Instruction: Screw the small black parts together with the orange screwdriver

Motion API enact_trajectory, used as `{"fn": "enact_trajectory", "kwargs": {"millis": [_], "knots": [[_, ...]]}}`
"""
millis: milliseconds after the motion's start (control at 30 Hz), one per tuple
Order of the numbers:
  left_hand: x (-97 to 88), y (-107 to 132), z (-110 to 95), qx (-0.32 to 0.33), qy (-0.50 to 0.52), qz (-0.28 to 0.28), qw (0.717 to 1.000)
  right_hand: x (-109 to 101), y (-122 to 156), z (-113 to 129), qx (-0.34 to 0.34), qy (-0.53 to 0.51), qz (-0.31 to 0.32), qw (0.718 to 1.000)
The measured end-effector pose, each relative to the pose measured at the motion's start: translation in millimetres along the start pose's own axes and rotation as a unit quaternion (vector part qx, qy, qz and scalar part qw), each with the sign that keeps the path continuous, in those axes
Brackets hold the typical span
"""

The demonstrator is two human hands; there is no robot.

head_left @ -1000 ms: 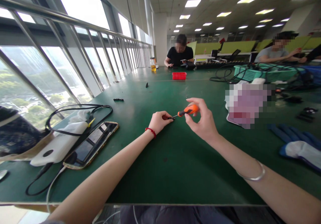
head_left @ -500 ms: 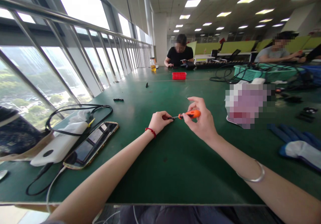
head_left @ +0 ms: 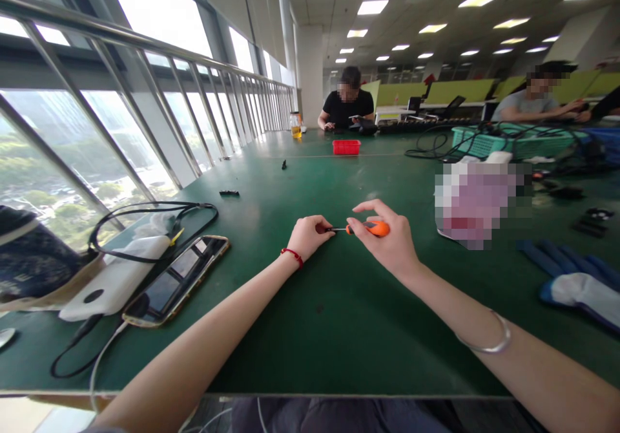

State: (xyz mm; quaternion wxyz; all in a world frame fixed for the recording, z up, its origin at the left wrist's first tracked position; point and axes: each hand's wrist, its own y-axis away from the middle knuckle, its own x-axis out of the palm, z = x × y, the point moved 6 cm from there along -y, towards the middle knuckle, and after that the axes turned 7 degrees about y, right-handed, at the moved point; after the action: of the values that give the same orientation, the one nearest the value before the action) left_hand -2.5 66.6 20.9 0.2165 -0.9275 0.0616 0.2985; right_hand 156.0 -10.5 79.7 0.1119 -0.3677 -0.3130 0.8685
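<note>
The screwdriver (head_left: 364, 228) lies almost level above the green surface (head_left: 339, 304), its tip pointing at the left hand (head_left: 306, 234), whose grip pinches a small dark part, barely visible. The right hand (head_left: 387, 242) pinches the orange handle.

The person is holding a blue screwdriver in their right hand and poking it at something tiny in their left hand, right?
Nearly. The head view shows the screwdriver has an orange handle, not blue. The right hand does hold it, its tip pointed at something small pinched in the left hand.
</note>
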Motion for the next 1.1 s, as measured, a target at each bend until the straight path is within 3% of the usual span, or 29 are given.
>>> {"fn": "enact_trajectory", "kwargs": {"millis": [233,467,633,767,867,1100], "knots": [[0.9,-1,1,0.005,-0.018,0.002,1.000,-6,1,6,-0.074,0.003,-0.074,0.994],[2.2,-1,4,-0.003,-0.022,0.008,1.000,-1,1,2,-0.001,0.004,-0.035,0.999],[2.4,-1,4,-0.003,-0.033,0.005,0.999,-7,2,10,-0.069,0.017,-0.087,0.994],[2.2,-1,3,0.004,-0.048,0.000,0.999,0,2,1,0.010,0.009,-0.022,1.000],[2.4,-1,1,0.009,-0.058,0.003,0.998,3,3,0,0.015,-0.030,-0.002,0.999],[3.1,1,-9,0.030,-0.126,0.013,0.991,-4,3,3,-0.055,-0.011,-0.094,0.994]]}}
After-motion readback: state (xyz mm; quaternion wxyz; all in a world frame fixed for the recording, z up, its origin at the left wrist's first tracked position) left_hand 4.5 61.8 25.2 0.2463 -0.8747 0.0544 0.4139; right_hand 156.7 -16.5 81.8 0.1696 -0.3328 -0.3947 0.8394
